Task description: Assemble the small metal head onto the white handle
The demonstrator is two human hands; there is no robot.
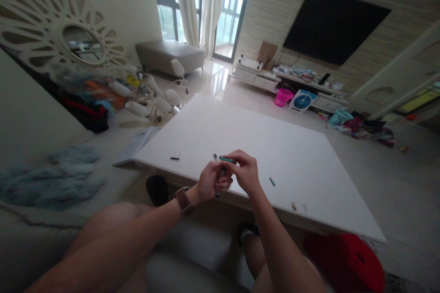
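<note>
Over the near edge of the white table point(233, 121), my two hands meet. My right hand point(246, 171) pinches a small green bar point(227, 159) between thumb and fingers; its exact kind is too small to tell. Below and beside it, my left hand point(212, 179) has its fingers wrapped round a dark slim object point(217, 194), mostly hidden by the fingers. A small metallic piece point(215, 157) shows just beyond the left hand. A similar green stick point(272, 181) lies on the table to the right of my right hand.
A small clear and black piece point(175, 156) lies on the table's left. At its near right are a tiny brownish piece point(293, 206) and a clear one point(304, 208). A red seat-like object point(347, 261) is at lower right; a chandelier point(154, 96) stands beyond the table's left side.
</note>
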